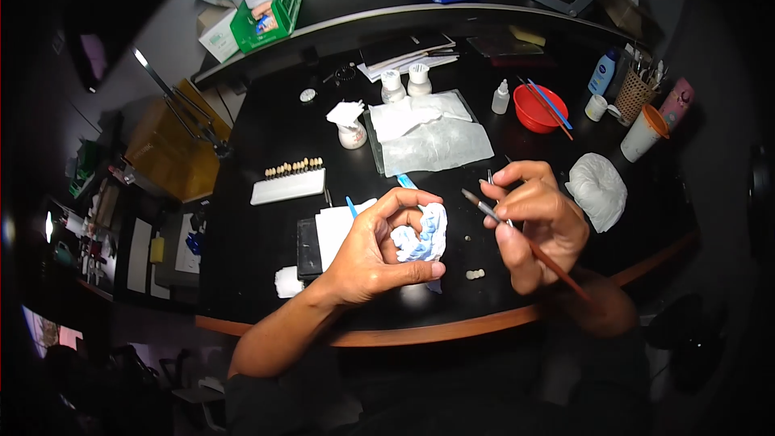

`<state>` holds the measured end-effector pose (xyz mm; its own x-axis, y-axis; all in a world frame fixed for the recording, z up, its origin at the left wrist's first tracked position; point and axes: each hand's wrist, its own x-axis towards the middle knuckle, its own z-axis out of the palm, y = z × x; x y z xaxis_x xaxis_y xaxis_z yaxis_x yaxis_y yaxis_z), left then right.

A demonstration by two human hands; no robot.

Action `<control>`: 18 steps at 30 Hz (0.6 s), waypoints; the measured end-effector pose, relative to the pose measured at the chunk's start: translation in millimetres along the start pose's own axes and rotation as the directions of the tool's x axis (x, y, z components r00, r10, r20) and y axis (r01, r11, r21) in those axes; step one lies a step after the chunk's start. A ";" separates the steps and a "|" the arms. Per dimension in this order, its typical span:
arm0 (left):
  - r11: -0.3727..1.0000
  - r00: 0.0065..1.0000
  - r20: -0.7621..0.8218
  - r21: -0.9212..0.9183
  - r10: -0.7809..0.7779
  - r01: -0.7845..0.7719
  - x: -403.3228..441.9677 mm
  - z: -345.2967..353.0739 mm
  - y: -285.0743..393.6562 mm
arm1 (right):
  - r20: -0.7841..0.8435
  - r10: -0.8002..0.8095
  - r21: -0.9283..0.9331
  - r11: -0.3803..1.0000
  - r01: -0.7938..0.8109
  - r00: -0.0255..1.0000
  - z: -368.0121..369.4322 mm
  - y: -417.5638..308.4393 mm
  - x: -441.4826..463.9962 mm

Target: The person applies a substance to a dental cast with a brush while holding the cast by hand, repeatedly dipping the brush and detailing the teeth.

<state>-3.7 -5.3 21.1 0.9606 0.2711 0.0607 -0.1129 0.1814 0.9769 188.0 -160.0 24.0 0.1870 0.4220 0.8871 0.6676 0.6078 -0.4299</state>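
Note:
Between the thumb and fingers of my left hand (367, 254) is a white and light-blue dental cast (432, 230), curved like an arch. My right hand (542, 222), to its right, pinches a brush (557, 262) with a reddish-brown handle, its dark tip pointing toward the cast but apart from it. A second thin metal tool (490, 178) also shows at the fingers of this hand. On the black table between and below the hands lie small tooth-coloured pieces (475, 274).
A glass slab with white sheets (436, 145) lies ahead, near a red bowl (539, 109) holding brushes. Left stands a tooth shade guide (288, 186); right are crumpled tissue (597, 191) and an orange-rimmed cup (643, 136). The wooden table edge (452, 333) is nearest me.

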 end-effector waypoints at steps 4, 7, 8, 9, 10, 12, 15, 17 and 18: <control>0.995 0.994 -0.106 0.097 0.026 -0.015 1.1 -1.2 8.7 | -0.114 0.106 -0.143 0.982 -0.122 0.988 -6.6 21.5 2.5; 0.985 0.984 -0.156 0.159 0.086 -0.061 2.1 -7.1 6.0 | -0.172 0.181 -0.163 0.964 -0.210 0.968 -9.4 31.1 4.6; 0.981 0.980 -0.163 0.174 0.118 -0.090 3.4 -10.7 2.3 | -0.185 0.189 -0.132 0.968 -0.215 0.964 -8.9 33.7 5.3; 0.975 0.974 -0.170 0.188 0.151 -0.119 4.5 -13.7 -0.1 | -0.197 0.202 -0.119 0.966 -0.228 0.959 -7.7 36.4 4.8; 0.976 0.971 -0.172 0.169 0.166 -0.136 5.7 -14.8 -0.5 | -0.206 0.215 -0.107 0.965 -0.241 0.955 -7.4 38.7 4.2; 0.977 0.963 -0.185 0.122 0.197 -0.177 8.1 -16.6 -2.5 | -0.138 0.209 -0.167 0.958 -0.231 0.968 -12.3 40.3 3.5; 0.982 0.969 -0.165 0.084 0.181 -0.169 7.9 -24.9 -9.5 | -0.123 0.190 -0.181 0.961 -0.210 0.974 -9.6 37.8 2.2; 0.980 0.967 -0.168 0.082 0.191 -0.179 8.7 -22.5 -10.6 | -0.117 0.167 -0.177 0.966 -0.186 0.979 -6.8 37.6 1.3; 0.979 0.966 -0.166 0.090 0.198 -0.185 8.9 -22.7 -11.6 | -0.110 0.142 -0.180 0.971 -0.160 0.984 -5.5 34.1 1.9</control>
<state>0.4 16.5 5.6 0.8635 0.4546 0.2183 -0.2657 0.0423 0.9631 215.1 -142.1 12.0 0.3578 0.4275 0.8302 0.7475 0.4016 -0.5291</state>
